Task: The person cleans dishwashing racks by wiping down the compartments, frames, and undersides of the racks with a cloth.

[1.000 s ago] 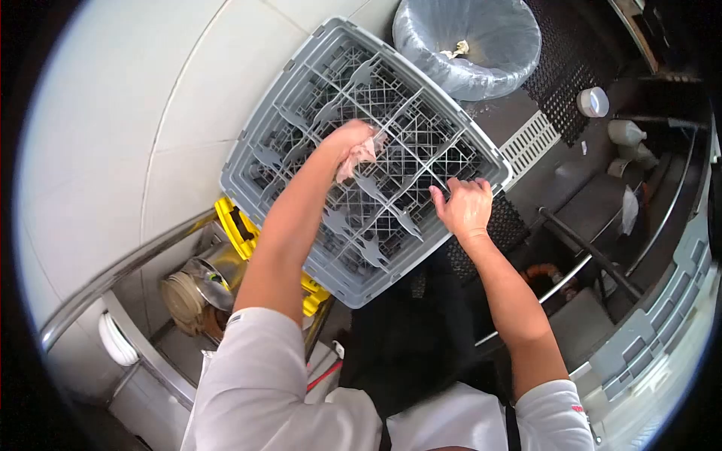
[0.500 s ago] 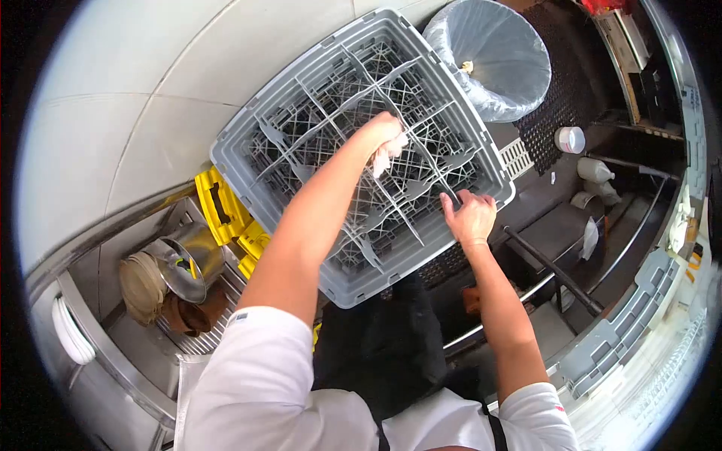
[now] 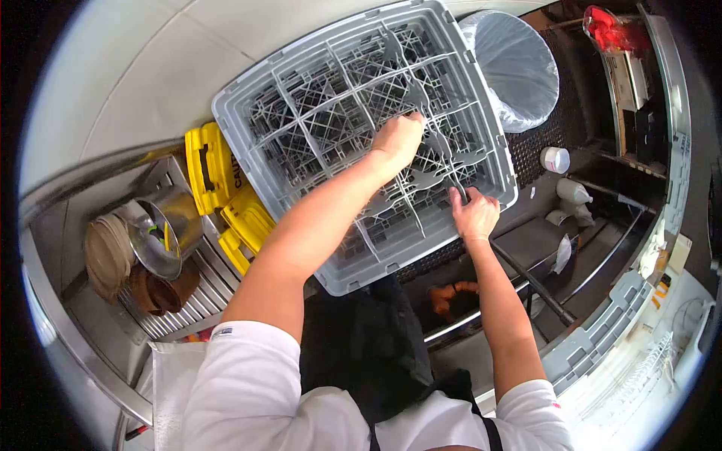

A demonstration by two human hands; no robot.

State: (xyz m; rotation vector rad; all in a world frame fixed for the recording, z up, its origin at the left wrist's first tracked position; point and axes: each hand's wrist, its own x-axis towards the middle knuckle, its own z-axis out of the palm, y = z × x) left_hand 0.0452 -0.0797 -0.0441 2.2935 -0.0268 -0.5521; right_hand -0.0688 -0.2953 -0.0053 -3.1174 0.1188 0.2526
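Observation:
A large grey plastic rack [image 3: 346,279] with a lattice bottom and curved dividers fills the upper middle of the head view, tilted against the wall. My left hand [image 3: 398,140] reaches inside it, fingers curled down among the dividers; whatever they pinch is hidden beneath the knuckles. At the rack's right front corner, my right hand [image 3: 476,215] grips the edge, with the thumb on the inner side.
Yellow plastic caution signs [image 3: 210,169] lie left of the rack, above a slatted metal shelf [image 3: 214,289] with a steel pot [image 3: 177,214]. Behind the rack's right side stands a lined bin [image 3: 519,71]. A white tub [image 3: 555,159] and a dark metal bar [image 3: 534,282] are at right.
The view has shifted, bringing more of the yellow signs into sight. My left hand has moved right within the rack, and the pale crumpled material it held no longer shows. My right hand keeps its grip.

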